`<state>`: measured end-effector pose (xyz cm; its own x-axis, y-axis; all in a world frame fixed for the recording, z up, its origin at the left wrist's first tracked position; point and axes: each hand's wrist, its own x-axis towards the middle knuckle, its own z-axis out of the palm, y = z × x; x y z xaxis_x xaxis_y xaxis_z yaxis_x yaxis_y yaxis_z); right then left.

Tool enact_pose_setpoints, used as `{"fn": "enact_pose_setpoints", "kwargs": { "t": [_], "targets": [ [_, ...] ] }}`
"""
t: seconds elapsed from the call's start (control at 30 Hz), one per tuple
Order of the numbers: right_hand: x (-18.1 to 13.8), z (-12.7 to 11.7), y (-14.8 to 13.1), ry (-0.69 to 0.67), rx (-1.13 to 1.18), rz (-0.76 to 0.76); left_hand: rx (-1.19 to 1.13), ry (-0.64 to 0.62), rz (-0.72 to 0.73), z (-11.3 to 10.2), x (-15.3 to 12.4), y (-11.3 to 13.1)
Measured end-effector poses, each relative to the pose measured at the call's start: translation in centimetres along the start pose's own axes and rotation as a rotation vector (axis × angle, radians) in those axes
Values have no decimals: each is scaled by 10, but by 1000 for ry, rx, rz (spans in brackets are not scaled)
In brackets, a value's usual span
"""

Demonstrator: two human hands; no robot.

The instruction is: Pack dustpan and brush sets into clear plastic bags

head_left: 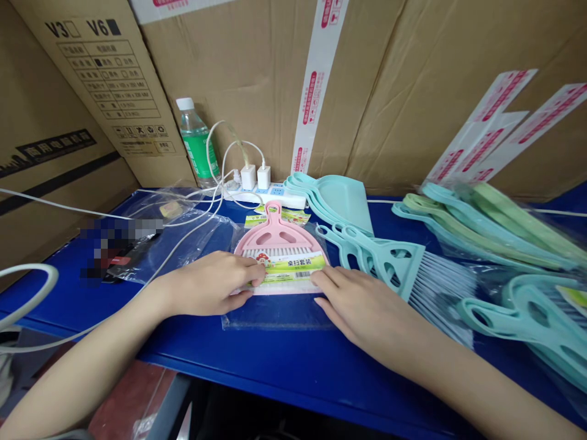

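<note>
A pink mini dustpan with its brush (277,239) lies in a clear plastic bag (275,315) on the blue table (293,366), with a green and white label (288,267) across its lower part. My left hand (208,284) rests curled on the left end of the label, fingertips pressed onto it. Flat on the bag's right side is my right hand (362,308), its fingers stretched out and touching the label's right end.
Teal brushes (394,260) and stacked teal dustpans (337,198) lie to the right, with bagged teal and green sets (504,235) beyond. Behind are a power strip with chargers (261,189), a green bottle (197,143), empty clear bags (183,238) and cardboard boxes (257,73).
</note>
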<state>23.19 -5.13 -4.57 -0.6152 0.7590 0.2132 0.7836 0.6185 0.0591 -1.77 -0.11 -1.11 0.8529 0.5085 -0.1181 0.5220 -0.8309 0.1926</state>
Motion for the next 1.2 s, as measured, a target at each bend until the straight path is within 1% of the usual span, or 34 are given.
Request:
{"fn": "enact_pose_setpoints", "kwargs": {
  "t": [0.5, 0.7, 1.2],
  "targets": [
    [2, -2, 1, 36, -76, -19, 7, -17, -7, 0, 0, 1],
    [2, 0, 2, 12, -102, -9, 8, -20, 2, 0, 1, -1],
    [1, 3, 3, 46, -114, 2, 17, 4, 15, 0, 0, 0]
  ]
}}
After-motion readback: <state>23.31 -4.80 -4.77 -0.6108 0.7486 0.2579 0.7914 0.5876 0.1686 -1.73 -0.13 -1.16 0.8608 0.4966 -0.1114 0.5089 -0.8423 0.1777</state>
